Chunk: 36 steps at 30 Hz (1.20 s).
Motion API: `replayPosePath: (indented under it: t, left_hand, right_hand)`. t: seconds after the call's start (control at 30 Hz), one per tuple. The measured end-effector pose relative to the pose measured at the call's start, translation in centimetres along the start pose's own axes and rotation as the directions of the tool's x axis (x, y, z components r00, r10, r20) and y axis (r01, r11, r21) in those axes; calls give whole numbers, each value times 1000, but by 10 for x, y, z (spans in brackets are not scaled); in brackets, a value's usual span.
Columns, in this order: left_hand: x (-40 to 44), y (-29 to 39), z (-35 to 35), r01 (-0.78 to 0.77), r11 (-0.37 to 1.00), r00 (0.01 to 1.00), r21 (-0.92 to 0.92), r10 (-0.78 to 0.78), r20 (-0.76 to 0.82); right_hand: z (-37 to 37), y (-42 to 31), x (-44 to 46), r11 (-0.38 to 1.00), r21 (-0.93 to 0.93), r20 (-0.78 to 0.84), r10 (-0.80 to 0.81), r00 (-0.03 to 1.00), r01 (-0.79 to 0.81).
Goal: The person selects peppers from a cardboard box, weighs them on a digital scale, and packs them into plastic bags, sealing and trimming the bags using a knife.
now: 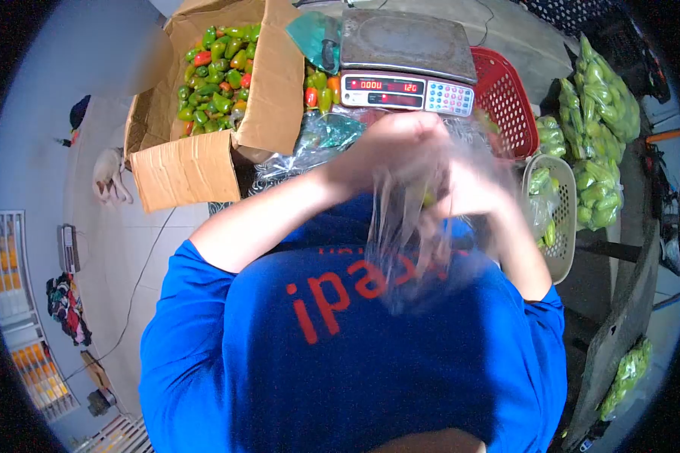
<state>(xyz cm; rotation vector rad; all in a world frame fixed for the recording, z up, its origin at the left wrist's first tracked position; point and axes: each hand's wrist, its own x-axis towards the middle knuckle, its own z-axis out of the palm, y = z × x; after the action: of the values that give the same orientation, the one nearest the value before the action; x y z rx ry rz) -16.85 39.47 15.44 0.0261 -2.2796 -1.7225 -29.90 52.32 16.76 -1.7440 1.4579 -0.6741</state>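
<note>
A clear plastic bag (pixel 402 226) hangs in front of my chest, blurred by motion. My left hand (pixel 406 134) is closed at the top of the bag, its fingers bent inward. Just below and to the right, my right hand (pixel 467 185) grips the same bag from the side. Something small and green shows faintly through the plastic between my hands, too blurred to name. Beyond my hands stands a digital scale (pixel 408 45) with a bare metal pan and lit red digits. Crumpled clear plastic (pixel 317 143) lies near my left forearm.
A cardboard box (pixel 279 83) of green and red peppers (pixel 217 72) stands at left. Right of the scale are a red basket (pixel 510 102), a pale basket (pixel 563 253) and several bags of green peppers (pixel 601 192). A dog (pixel 111 175) is on the floor, far left.
</note>
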Motion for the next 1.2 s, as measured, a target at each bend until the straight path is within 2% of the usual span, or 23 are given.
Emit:
replayPosePath:
  t: [0.03,0.07,0.1,0.13,0.2,0.23,0.3,0.37,0.4,0.47,0.53,0.57,0.63,0.67,0.7,0.77,0.8,0.83,0.9,1.0,1.07,1.1,1.2]
  left_hand:
    - [0,16,-2,-41,988,999,152,43,-13]
    - [-2,26,-5,-73,951,996,301,84,-23]
    - [-2,26,-11,-27,970,999,241,19,36]
    - [-5,26,-13,-17,999,999,31,16,41]
    - [-9,24,-19,2,925,998,-379,23,61]
    - [-12,19,-24,43,899,993,-436,10,120]
    - [-19,-3,-24,3,941,999,-338,14,47]
    - [-25,-26,-25,-59,960,998,-272,56,-18]
    - [-30,-36,-25,-21,939,999,-343,4,-51]
    - [-36,-46,-24,46,873,989,-485,-108,-101]
    - [-37,-46,-24,112,961,994,-253,-111,18]
    - [-36,-40,-24,133,983,989,-129,-123,77]
    - [-32,-27,-25,195,978,974,73,-202,104]
    - [-27,-24,-28,221,969,971,-111,-208,113]
    - [-21,-22,-33,241,925,969,-294,-214,123]
    - [-11,-8,-31,90,819,994,-567,-105,6]
    - [-6,4,-29,26,750,990,-660,-112,-88]
    - [-1,11,-33,45,744,995,-666,-95,-39]
    - [6,20,-34,69,758,997,-648,-77,16]
    - [17,37,-25,89,804,996,-588,-82,39]
    - [18,50,-20,107,811,994,-575,-99,46]
    - [20,49,-18,77,822,997,-564,-67,38]
    - [15,63,-26,32,682,997,-730,24,66]
  right_hand:
    - [3,-6,1,998,-47,54,46,997,-44]
    - [17,2,-2,994,26,11,104,995,-104]
    - [26,6,-3,982,102,-26,163,986,-159]
    - [25,5,2,972,140,-18,193,981,-189]
    - [18,7,17,946,213,-11,253,967,-245]
    - [20,15,20,903,353,-75,289,954,-246]
    - [33,40,27,770,605,-181,379,908,-201]
    - [39,45,30,710,694,-305,441,844,-120]
    - [42,48,32,677,732,-357,476,804,-76]
    - [39,59,30,618,779,-279,491,826,-105]
    - [36,68,25,570,795,-157,527,835,-210]
    - [35,51,25,688,688,-204,487,849,-230]
    - [18,39,17,714,602,-18,458,889,-356]
    - [13,38,14,728,547,81,445,892,-413]
    - [18,51,15,646,648,69,479,875,-404]
    - [16,61,17,760,547,74,373,925,-350]
    - [16,63,19,811,494,83,314,946,-313]
    - [11,43,21,871,352,52,347,936,-342]
    - [3,38,39,912,-206,178,391,903,-354]
    - [-3,30,46,855,-472,236,357,904,-215]
    - [-4,22,45,723,-686,172,264,949,-77]
    - [-3,25,47,810,-585,216,200,956,-37]
    - [7,20,55,978,-190,331,-23,943,90]
